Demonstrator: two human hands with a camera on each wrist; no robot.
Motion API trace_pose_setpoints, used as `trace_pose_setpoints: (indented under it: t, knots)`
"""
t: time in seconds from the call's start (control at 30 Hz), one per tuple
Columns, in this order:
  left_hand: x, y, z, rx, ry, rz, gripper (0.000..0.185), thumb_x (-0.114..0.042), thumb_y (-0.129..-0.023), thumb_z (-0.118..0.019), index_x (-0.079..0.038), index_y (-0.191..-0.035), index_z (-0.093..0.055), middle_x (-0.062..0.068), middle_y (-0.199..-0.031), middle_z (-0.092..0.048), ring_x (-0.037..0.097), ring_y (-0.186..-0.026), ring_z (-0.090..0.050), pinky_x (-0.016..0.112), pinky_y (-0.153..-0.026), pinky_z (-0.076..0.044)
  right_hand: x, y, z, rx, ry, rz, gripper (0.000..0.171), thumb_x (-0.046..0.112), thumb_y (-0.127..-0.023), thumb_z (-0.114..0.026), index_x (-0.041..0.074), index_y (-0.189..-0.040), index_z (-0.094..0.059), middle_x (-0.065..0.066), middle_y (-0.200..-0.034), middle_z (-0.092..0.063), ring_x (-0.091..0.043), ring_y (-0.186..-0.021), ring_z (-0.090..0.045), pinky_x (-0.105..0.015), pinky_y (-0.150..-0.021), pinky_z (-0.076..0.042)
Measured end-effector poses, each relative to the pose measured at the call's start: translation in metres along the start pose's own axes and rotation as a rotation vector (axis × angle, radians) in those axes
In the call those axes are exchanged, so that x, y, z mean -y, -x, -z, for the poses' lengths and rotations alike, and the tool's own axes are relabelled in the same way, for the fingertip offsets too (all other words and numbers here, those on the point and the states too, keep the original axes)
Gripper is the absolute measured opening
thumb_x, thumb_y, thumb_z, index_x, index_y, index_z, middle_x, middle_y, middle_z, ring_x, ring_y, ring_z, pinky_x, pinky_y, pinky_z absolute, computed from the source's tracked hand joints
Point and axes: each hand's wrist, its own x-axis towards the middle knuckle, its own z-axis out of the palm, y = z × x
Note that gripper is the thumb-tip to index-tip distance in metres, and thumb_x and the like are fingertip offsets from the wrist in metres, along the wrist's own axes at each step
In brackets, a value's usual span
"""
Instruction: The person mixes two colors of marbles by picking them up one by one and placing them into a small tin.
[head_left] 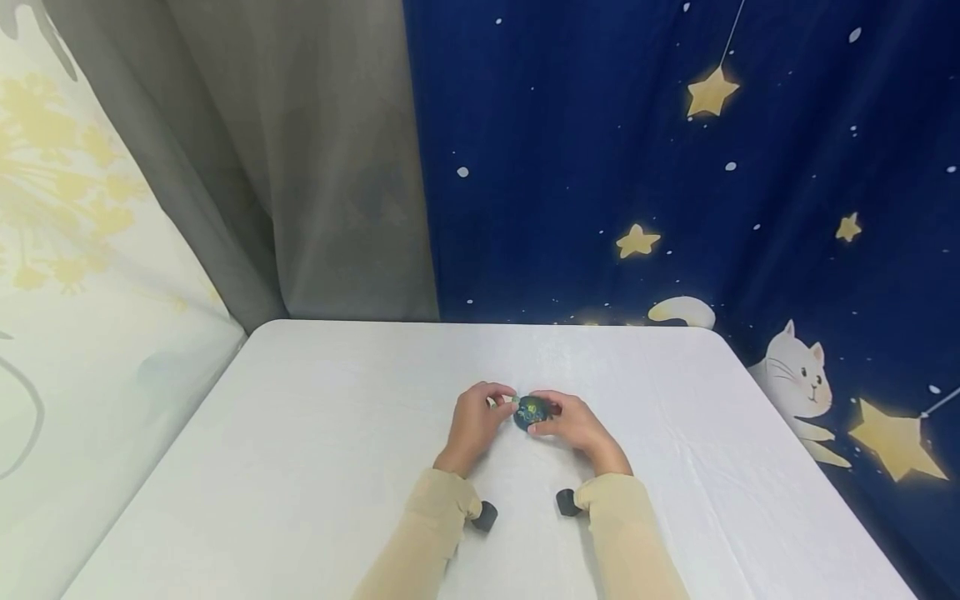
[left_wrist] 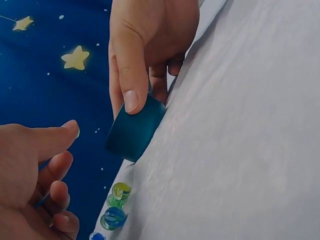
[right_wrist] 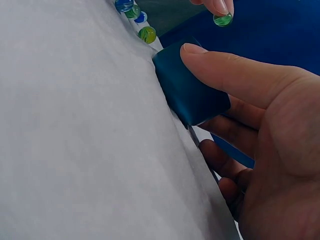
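A small teal round cup (head_left: 532,413) stands on the white table with green and yellow-green marbles showing inside it. My right hand (head_left: 576,422) grips the cup, its thumb on the near side and fingers on the far side. To the left of the cup, my left hand (head_left: 477,421) pinches a green marble (right_wrist: 223,20) between thumb and fingertip, just above the cup's rim. Several loose marbles, among them a yellow-green marble (left_wrist: 121,190) and a blue marble (left_wrist: 114,217), lie on the table beside the cup, mostly hidden by the left hand in the head view.
The table (head_left: 315,467) is covered with a white cloth. Behind it hang a grey curtain (head_left: 337,167) and a dark blue curtain (head_left: 540,167) with stars. Black wrist devices (head_left: 486,516) poke out from both beige sleeves (head_left: 423,533).
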Motion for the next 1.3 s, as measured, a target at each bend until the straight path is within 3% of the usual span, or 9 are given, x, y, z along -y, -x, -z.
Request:
trace_pose_setpoints:
  t: [0.57, 0.8, 1.3]
  knots:
    - [-0.008, 0.002, -0.003, -0.036, 0.013, -0.048, 0.019, -0.014, -0.081, -0.079, -0.016, -0.1, -0.076, -0.008, -0.074, -0.055, 0.009, -0.065, -0.049, 0.024, -0.059, -0.043, 0.001, -0.001, -0.001, 0.0, 0.032, 0.025, 0.056, 0.019, -0.074, -0.084, 0.014, -0.127, -0.065, -0.008, -0.128, -0.062, -0.033, -0.12, -0.054, -0.051, -0.1, -0.04]
    - [-0.009, 0.0, -0.002, 0.01, -0.014, -0.025, 0.026, -0.016, -0.082, -0.079, -0.018, -0.107, -0.074, -0.009, -0.075, -0.056, 0.009, -0.069, -0.05, 0.024, -0.063, -0.043, 0.002, -0.001, -0.001, -0.01, 0.039, 0.032, 0.056, 0.02, -0.074, -0.085, 0.015, -0.126, -0.065, -0.008, -0.127, -0.062, -0.033, -0.12, -0.054, -0.051, -0.1, -0.039]
    - [-0.008, -0.003, 0.013, -0.023, 0.039, 0.016, 0.02, -0.015, -0.08, -0.08, -0.015, -0.1, -0.074, -0.006, -0.075, -0.058, 0.012, -0.066, -0.048, 0.026, -0.059, -0.042, 0.0, 0.0, 0.0, -0.011, 0.032, 0.003, 0.057, 0.02, -0.073, -0.085, 0.016, -0.126, -0.065, -0.006, -0.125, -0.063, -0.032, -0.119, -0.054, -0.052, -0.1, -0.039]
